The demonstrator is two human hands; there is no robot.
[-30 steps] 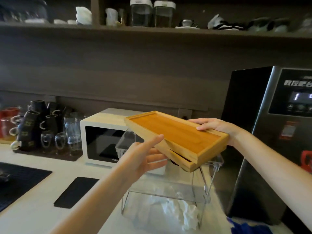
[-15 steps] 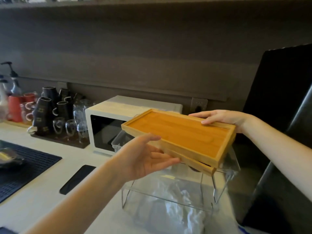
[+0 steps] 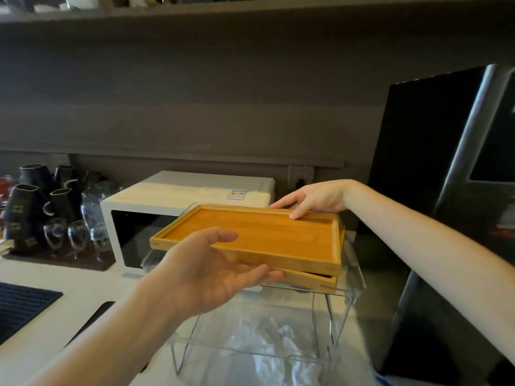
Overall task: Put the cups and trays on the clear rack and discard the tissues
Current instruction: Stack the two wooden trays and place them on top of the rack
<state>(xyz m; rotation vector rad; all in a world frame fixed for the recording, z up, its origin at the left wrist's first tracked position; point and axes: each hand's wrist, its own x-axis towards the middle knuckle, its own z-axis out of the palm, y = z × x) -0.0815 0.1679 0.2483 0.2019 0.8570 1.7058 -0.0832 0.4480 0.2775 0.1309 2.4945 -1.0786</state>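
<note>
Two stacked wooden trays (image 3: pixel 267 238) lie nearly flat on the top shelf of the clear rack (image 3: pixel 354 277). My left hand (image 3: pixel 211 277) holds the near left edge of the stack, thumb over the rim and fingers underneath. At the far right corner my right hand (image 3: pixel 312 200) rests its fingers on the upper tray's rim. Crumpled white tissues (image 3: pixel 278 355) lie under the rack on the counter. Dark mugs (image 3: pixel 25 201) and glass cups (image 3: pixel 75 235) stand at the left on a dark mat.
A white microwave (image 3: pixel 178 196) stands right behind the rack. A tall dark machine (image 3: pixel 446 190) fills the right side. A black ribbed mat (image 3: pixel 19 305) and a flat black pad (image 3: pixel 92 319) lie on the counter at the left. A shelf runs overhead.
The tilted trays have come down and levelled onto the rack's top shelf. Both hands stayed on them, and the view dipped lower and closer.
</note>
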